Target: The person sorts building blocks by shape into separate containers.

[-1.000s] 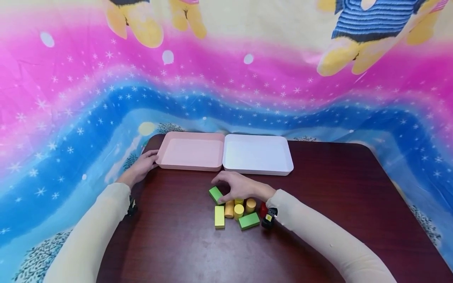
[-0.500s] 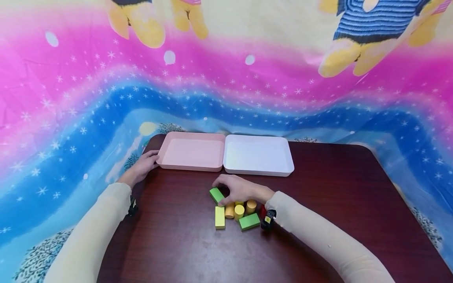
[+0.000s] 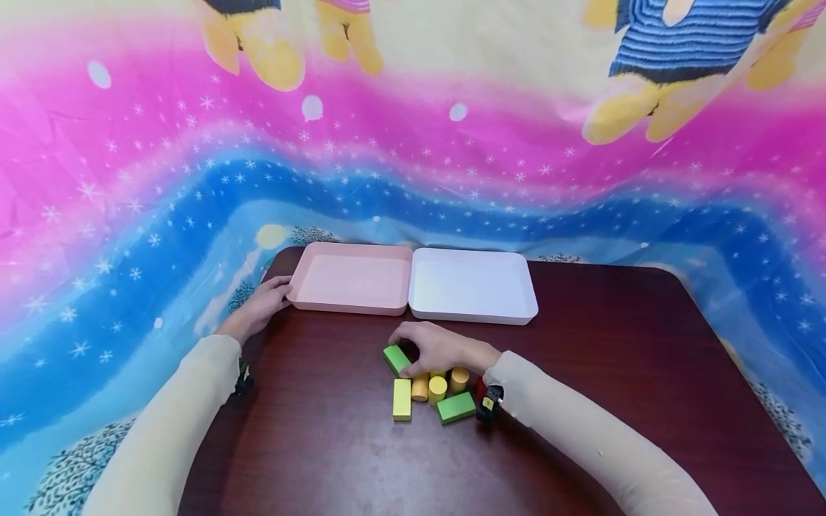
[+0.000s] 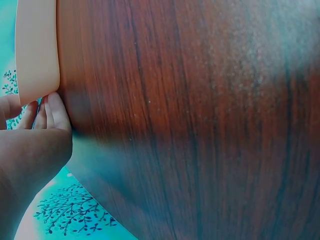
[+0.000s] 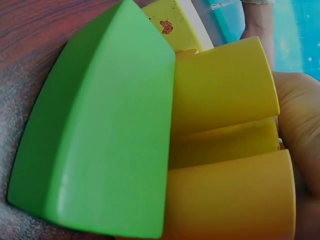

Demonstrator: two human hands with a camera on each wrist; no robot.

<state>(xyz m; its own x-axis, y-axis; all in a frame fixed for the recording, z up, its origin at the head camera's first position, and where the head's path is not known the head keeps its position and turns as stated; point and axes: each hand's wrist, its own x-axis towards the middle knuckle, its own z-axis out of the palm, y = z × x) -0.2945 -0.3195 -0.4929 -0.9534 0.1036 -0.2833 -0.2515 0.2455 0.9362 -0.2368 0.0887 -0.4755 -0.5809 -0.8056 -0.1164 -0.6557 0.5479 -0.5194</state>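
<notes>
Dark surface [image 3: 310, 444] across the lower frame, patterned cloth [image 3: 387, 136] behind; pink tray [image 3: 351, 278] and white tray [image 3: 473, 284] side by side at centre. Below centre, your right grip [image 3: 440, 347], partly closed, pinches a green block [image 3: 396, 360]; yellow cylinders [image 3: 437, 389], orange cylinders [image 3: 459, 380] and a yellow block [image 3: 402, 400] crowd it. Your left grip [image 3: 263, 302] touches the pink tray, its closure unclear.

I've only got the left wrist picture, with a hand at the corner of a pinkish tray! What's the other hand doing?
Observer: The right hand has its thumb and a finger at opposite ends of a green block.
Operator: Ooh! Is my tray the only one?
Observer: No, a white tray sits beside the pink tray.
Operator: Any round blocks?
Observer: Yes, the right wrist view shows a yellow cylinder above an orange cylinder in the picture.
</notes>
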